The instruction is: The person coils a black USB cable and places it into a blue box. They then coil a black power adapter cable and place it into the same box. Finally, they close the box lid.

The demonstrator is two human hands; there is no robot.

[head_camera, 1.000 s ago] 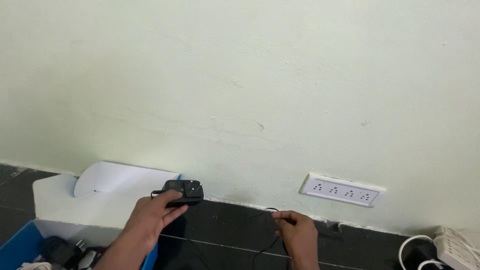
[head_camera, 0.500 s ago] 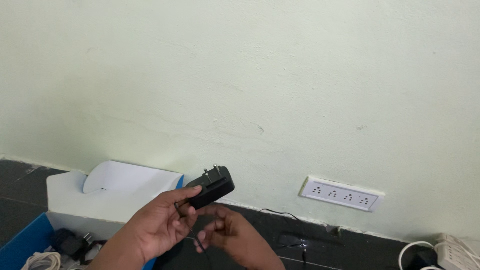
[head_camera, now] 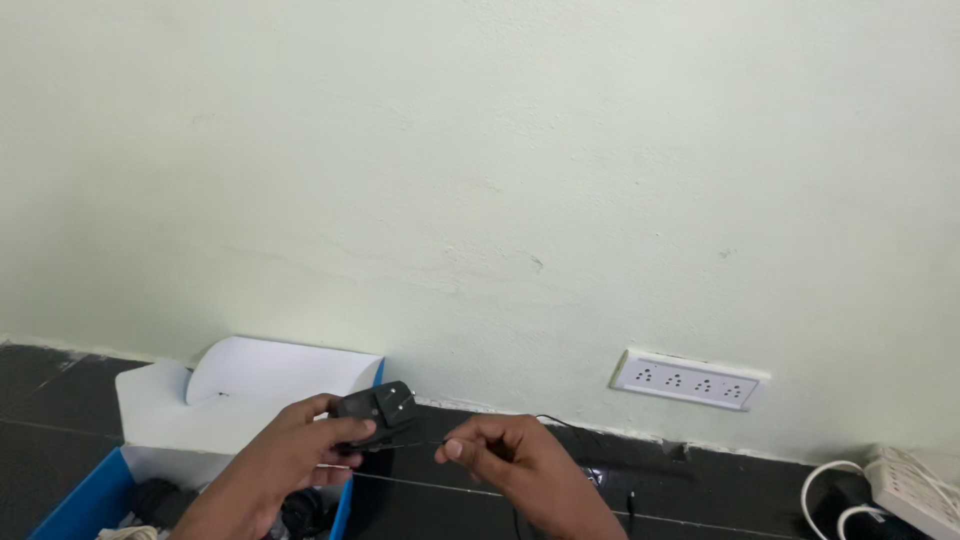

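Observation:
My left hand [head_camera: 290, 455] grips a black plug-in power adapter [head_camera: 375, 410] with its prongs pointing up and to the right, low in the view near the wall. A thin black cord [head_camera: 415, 444] runs from the adapter to my right hand [head_camera: 510, 460], which pinches it between thumb and fingers. The cord goes on down past that hand to the dark floor [head_camera: 700, 495], where its small plug end [head_camera: 631, 497] lies.
A white multi-socket strip [head_camera: 688, 380] is fixed low on the pale green wall. A blue box [head_camera: 75, 495] with white flaps holds more adapters and cables at the lower left. A white extension board [head_camera: 915, 490] with white cables sits at the lower right.
My left hand has lowered the adapter and turned it. My right hand slid from under the adapter out to the right along the cord, pulling it straight.

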